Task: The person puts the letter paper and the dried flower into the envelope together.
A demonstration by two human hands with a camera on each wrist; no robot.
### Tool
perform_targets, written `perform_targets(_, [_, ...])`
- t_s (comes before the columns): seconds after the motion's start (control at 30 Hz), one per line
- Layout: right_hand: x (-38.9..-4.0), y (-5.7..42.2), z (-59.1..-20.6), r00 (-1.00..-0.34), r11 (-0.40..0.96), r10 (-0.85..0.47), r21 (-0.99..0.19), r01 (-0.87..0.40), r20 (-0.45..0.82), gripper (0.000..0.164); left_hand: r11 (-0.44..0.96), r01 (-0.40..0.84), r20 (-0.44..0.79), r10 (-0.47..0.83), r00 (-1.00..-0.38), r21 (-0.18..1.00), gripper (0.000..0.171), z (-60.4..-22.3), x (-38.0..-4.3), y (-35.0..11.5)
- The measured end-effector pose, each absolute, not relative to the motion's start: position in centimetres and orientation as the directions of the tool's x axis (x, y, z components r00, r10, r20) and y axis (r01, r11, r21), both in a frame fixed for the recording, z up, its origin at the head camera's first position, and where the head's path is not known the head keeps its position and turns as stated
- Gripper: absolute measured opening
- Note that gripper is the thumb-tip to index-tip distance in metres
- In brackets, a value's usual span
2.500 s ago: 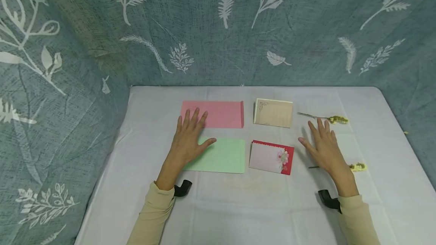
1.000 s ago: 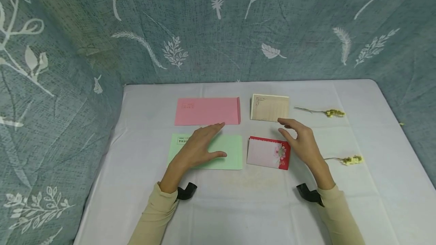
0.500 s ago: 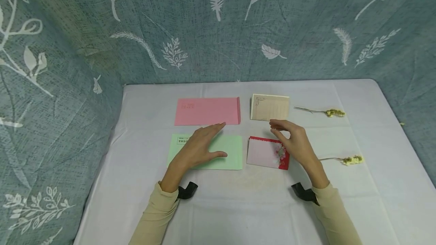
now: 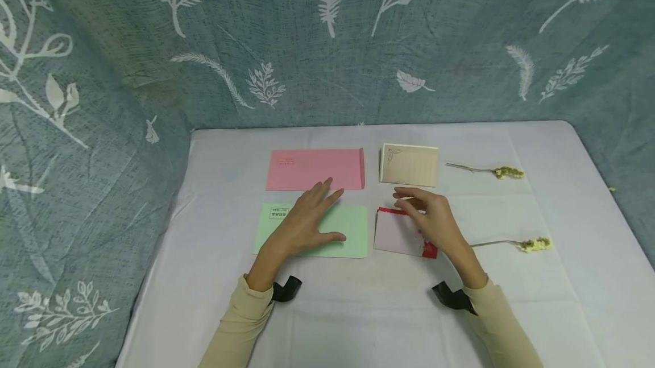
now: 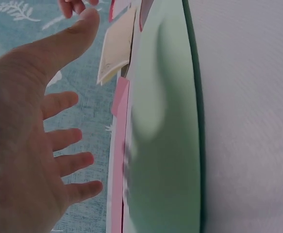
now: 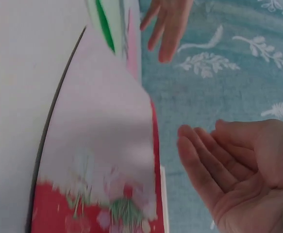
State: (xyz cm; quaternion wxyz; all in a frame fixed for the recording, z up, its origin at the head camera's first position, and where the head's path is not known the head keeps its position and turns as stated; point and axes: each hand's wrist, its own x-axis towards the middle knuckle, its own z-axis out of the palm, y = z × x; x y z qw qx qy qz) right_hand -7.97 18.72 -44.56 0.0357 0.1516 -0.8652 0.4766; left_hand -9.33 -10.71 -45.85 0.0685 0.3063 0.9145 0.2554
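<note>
My left hand [image 4: 302,224] hovers over the pale green envelope [image 4: 353,228] with its fingers spread, and it holds nothing. In the left wrist view a gap shows between that hand [image 5: 29,131] and the envelope [image 5: 170,131]. Above the pink-and-red floral card [image 4: 393,234] is my right hand [image 4: 437,220], fingers loosely bent, thumb apart from them. The right wrist view shows nothing between its fingers [image 6: 194,162], beside the card [image 6: 102,116]. Part of the card's flower print is hidden by the right hand in the head view.
Behind the green envelope lies a pink envelope [image 4: 314,168]. A beige card stack [image 4: 409,164] lies at the back, right of it. Two yellow flower sprigs [image 4: 508,172] lie on the right. A patterned teal cloth [image 4: 302,44] hangs behind the white table [image 4: 358,322].
My right hand has moved left from near the flower sprigs to over the floral card, its fingers bending. The left hand has shifted right off the pink envelope, and its fingers have lately spread wider.
</note>
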Motion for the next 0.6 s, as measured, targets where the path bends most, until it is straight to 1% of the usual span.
perform_targets(0.07, [-8.0,18.4,-44.6,-0.954,0.464,-0.249,-0.844,-0.271,0.169,0.028,0.681,0.526,0.031,0.596,-0.802,0.510,0.096,-45.9,-9.3,-10.7])
perform_targets(0.23, [-7.9,17.7,-44.9,-0.953,0.423,-0.287,-0.879,-0.221,0.101,0.029,0.681,0.530,0.012,0.609,-0.793,0.505,0.098,-45.8,-9.1,-10.5])
perform_targets(0.5, [-8.2,17.0,-45.4,-0.940,0.403,-0.324,-0.883,-0.241,0.108,0.029,0.695,0.526,-0.025,0.614,-0.789,0.490,0.096,-46.0,-9.0,-10.2])
perform_targets(0.6, [-8.1,16.8,-45.5,-0.939,0.389,-0.333,-0.894,-0.222,0.089,0.029,0.695,0.518,-0.043,0.617,-0.786,0.498,0.095,-46.0,-8.8,-10.0])
